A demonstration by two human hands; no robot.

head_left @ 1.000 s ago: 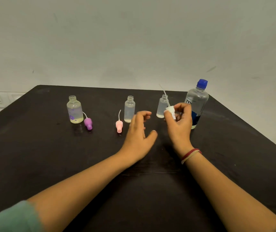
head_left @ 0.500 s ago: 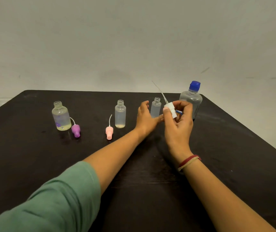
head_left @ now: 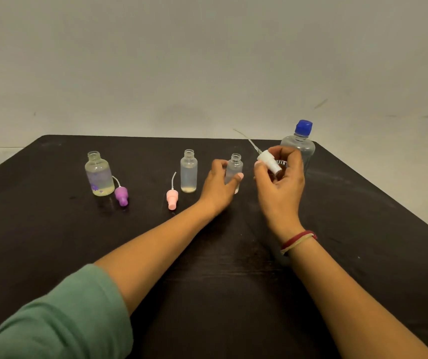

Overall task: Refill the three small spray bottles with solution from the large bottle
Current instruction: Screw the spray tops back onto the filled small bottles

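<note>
Bottles [head_left: 188, 172] four, spray heads [head_left: 172, 199] three

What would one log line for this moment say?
left hand: grips rightmost small bottle | right hand: holds white spray cap | large bottle: capped, untouched | pouring: not started

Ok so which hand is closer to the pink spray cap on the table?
Left. The left hand grips the rightmost small bottle, right of the pink spray cap; the right hand holds a white spray cap farther right.
</note>
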